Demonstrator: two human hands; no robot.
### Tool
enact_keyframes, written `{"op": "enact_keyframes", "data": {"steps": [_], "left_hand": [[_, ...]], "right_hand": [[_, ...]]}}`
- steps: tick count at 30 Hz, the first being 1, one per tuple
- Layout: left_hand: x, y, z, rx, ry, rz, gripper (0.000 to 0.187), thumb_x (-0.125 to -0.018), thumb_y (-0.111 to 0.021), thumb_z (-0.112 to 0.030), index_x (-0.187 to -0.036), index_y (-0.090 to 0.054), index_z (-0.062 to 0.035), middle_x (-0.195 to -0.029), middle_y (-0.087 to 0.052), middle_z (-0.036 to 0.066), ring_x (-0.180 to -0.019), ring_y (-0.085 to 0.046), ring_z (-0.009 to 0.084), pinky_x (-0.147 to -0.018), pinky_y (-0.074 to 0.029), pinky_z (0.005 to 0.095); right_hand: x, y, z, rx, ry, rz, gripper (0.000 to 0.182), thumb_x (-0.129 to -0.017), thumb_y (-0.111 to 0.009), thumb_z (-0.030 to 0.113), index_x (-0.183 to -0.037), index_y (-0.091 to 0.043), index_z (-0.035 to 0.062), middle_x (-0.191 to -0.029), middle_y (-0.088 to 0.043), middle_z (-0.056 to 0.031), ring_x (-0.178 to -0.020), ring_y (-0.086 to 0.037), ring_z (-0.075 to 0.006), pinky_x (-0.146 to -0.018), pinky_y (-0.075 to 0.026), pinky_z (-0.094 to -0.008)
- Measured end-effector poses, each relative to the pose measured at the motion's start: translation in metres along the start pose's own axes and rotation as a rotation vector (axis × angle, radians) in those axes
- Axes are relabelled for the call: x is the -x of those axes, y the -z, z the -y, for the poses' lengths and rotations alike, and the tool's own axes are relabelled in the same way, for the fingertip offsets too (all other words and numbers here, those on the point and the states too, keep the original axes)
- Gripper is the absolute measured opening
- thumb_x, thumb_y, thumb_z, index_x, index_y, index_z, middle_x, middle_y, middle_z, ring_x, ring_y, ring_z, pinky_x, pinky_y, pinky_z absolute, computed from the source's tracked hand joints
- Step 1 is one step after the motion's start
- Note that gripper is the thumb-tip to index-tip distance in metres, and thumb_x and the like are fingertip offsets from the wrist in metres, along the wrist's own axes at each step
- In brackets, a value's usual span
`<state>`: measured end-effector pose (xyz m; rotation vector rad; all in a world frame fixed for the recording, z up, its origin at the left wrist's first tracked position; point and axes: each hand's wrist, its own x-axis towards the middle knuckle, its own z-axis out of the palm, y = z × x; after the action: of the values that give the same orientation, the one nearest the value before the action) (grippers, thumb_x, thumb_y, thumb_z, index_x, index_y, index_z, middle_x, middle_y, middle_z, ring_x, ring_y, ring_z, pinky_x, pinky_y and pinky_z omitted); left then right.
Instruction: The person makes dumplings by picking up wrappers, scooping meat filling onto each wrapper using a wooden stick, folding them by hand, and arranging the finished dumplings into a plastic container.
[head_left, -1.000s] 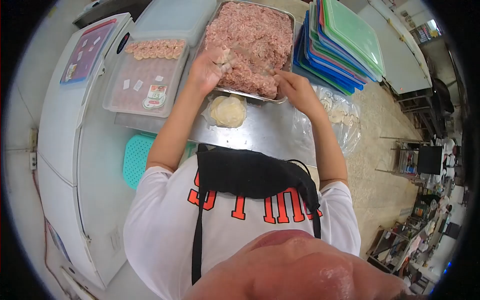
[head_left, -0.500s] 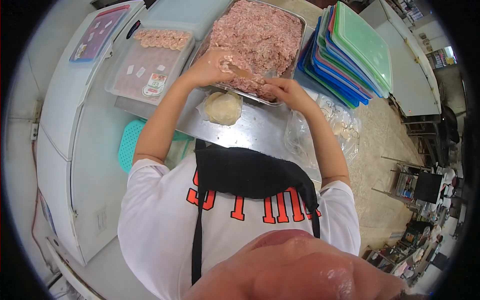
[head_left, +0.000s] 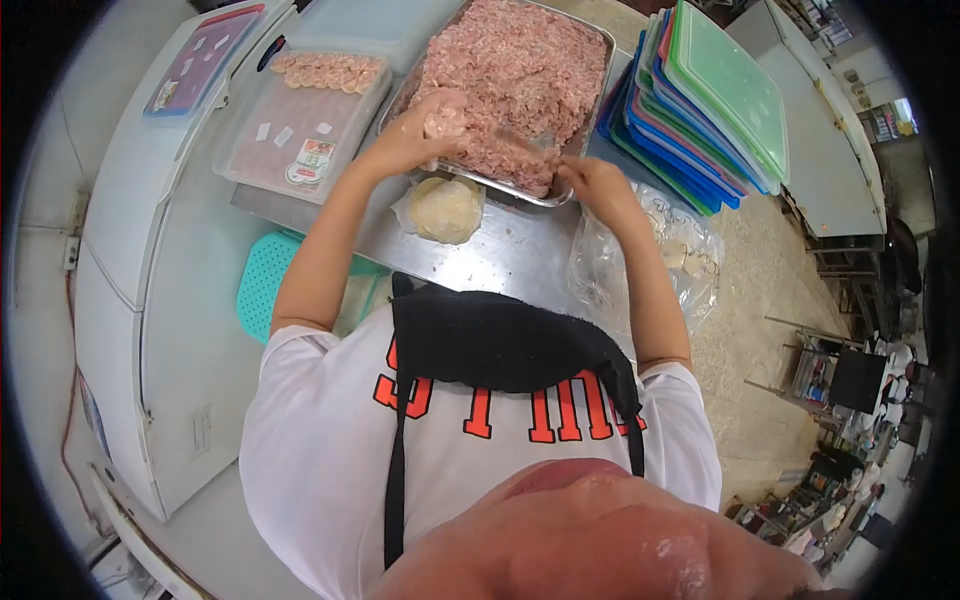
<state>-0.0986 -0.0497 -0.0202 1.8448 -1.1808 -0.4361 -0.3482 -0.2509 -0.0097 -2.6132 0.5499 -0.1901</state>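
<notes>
A deep metal tray (head_left: 609, 80) holds a big mound of pink minced meat (head_left: 515, 65). My left hand (head_left: 405, 143), at the tray's near left corner, is closed around a round wrapper with meat filling (head_left: 446, 122). My right hand (head_left: 607, 192) is by the near right corner, its fingers closed on a flat filling spatula (head_left: 528, 143). The spatula's blade lies against the meat, and its handle is mostly hidden in my fist. Just below the tray, a stack of round pale dough wrappers (head_left: 446, 210) rests on plastic on the steel table.
Left is a clear plastic container (head_left: 255, 165) with rows of filled dumplings (head_left: 325, 74) and paper labels. A tall stack of coloured lids (head_left: 715, 100) stands right of the tray. Crumpled plastic bags (head_left: 650, 265) lie at the table's right edge. A turquoise basket (head_left: 268, 285) sits lower left.
My right hand has moved right, taking the spatula away from the left palm and onto the meat in the tray. My left hand has turned slightly, showing the filling in the wrapper.
</notes>
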Motion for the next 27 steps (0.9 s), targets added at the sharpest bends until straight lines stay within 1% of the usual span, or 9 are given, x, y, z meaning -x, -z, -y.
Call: {"op": "enact_keyframes", "data": {"steps": [4, 9, 12, 14, 18, 21, 24, 26, 27], "left_hand": [[0.002, 0.009, -0.032, 0.046, -0.191, 0.081, 0.058, -0.071, -0.079, -0.027, -0.121, -0.059, -0.0046, -0.114, -0.064, 0.016, -0.105, -0.061, 0.0243, -0.091, -0.047, 0.0331], [-0.006, 0.017, -0.031, -0.027, -0.245, 0.303, 0.051, -0.070, -0.079, -0.025, -0.112, -0.063, -0.0024, -0.103, -0.066, 0.015, -0.095, -0.062, 0.0216, -0.087, -0.048, 0.0326], [-0.004, 0.017, -0.018, -0.018, -0.222, 0.176, 0.051, -0.070, -0.078, -0.024, -0.113, -0.062, -0.0015, -0.100, -0.066, 0.015, -0.092, -0.062, 0.0221, -0.086, -0.048, 0.0326], [-0.004, 0.020, -0.017, 0.077, -0.051, 0.213, 0.054, -0.070, -0.079, -0.027, -0.114, -0.060, -0.0002, -0.103, -0.065, 0.016, -0.095, -0.061, 0.0225, -0.087, -0.047, 0.0328], [-0.004, 0.028, -0.018, 0.000, -0.227, 0.143, 0.060, -0.071, -0.080, -0.031, -0.117, -0.058, 0.0014, -0.108, -0.063, 0.017, -0.100, -0.059, 0.0217, -0.089, -0.046, 0.0329], [-0.005, 0.040, -0.005, 0.215, -0.046, 0.259, 0.061, -0.071, -0.080, -0.034, -0.117, -0.058, 0.0002, -0.112, -0.062, 0.016, -0.104, -0.057, 0.0212, -0.091, -0.045, 0.0331], [-0.010, 0.049, 0.007, 0.089, -0.101, 0.178, 0.054, -0.072, -0.080, -0.031, -0.113, -0.061, -0.0022, -0.104, -0.064, 0.013, -0.097, -0.059, 0.0192, -0.086, -0.047, 0.0320], [-0.009, 0.065, -0.014, 0.177, -0.202, 0.259, 0.042, -0.076, -0.078, -0.023, -0.109, -0.063, -0.0025, -0.089, -0.064, 0.003, -0.075, -0.056, 0.0080, -0.064, -0.049, 0.0250], [-0.009, 0.071, -0.012, 0.175, -0.213, 0.257, 0.042, -0.076, -0.078, -0.023, -0.109, -0.063, -0.0025, -0.089, -0.064, 0.003, -0.075, -0.056, 0.0080, -0.064, -0.049, 0.0250]], "right_hand": [[0.009, 0.015, 0.015, -0.495, 0.146, -0.019, 0.031, -0.093, -0.058, 0.027, -0.115, -0.064, 0.0056, -0.100, -0.068, -0.0176, -0.089, -0.065, -0.0257, -0.082, -0.048, -0.0328], [0.011, 0.021, 0.055, -0.430, 0.043, 0.199, 0.032, -0.095, -0.056, 0.025, -0.118, -0.063, 0.0045, -0.105, -0.069, -0.0124, -0.094, -0.063, -0.0199, -0.082, -0.047, -0.0290], [0.015, 0.042, 0.061, 0.009, 0.169, -0.063, 0.025, -0.092, -0.058, 0.021, -0.111, -0.066, 0.0074, -0.088, -0.064, -0.0159, -0.084, -0.061, -0.0338, -0.073, -0.048, -0.0364], [0.021, 0.030, 0.078, -0.016, 0.190, -0.130, 0.024, -0.091, -0.058, 0.023, -0.108, -0.067, 0.0082, -0.088, -0.064, -0.0159, -0.083, -0.062, -0.0344, -0.073, -0.049, -0.0385], [0.019, 0.024, 0.086, 0.035, 0.170, -0.161, 0.026, -0.091, -0.059, 0.023, -0.110, -0.065, 0.0059, -0.093, -0.065, -0.0171, -0.086, -0.063, -0.0354, -0.076, -0.049, -0.0391], [0.018, 0.038, 0.099, -0.034, 0.100, -0.167, 0.028, -0.092, -0.058, 0.022, -0.114, -0.063, 0.0047, -0.098, -0.065, -0.0180, -0.088, -0.063, -0.0353, -0.079, -0.049, -0.0374], [0.016, 0.022, 0.121, -0.099, 0.105, -0.174, 0.030, -0.093, -0.056, 0.024, -0.115, -0.061, 0.0047, -0.098, -0.065, -0.0189, -0.090, -0.062, -0.0368, -0.078, -0.049, -0.0403], [0.004, -0.014, 0.116, -0.127, 0.133, -0.208, 0.030, -0.094, -0.052, 0.027, -0.116, -0.060, 0.0076, -0.097, -0.065, -0.0188, -0.092, -0.061, -0.0386, -0.078, -0.049, -0.0443], [-0.001, -0.023, 0.114, -0.121, 0.135, -0.217, 0.030, -0.094, -0.052, 0.027, -0.116, -0.060, 0.0076, -0.097, -0.065, -0.0188, -0.092, -0.061, -0.0386, -0.078, -0.049, -0.0443]]}}
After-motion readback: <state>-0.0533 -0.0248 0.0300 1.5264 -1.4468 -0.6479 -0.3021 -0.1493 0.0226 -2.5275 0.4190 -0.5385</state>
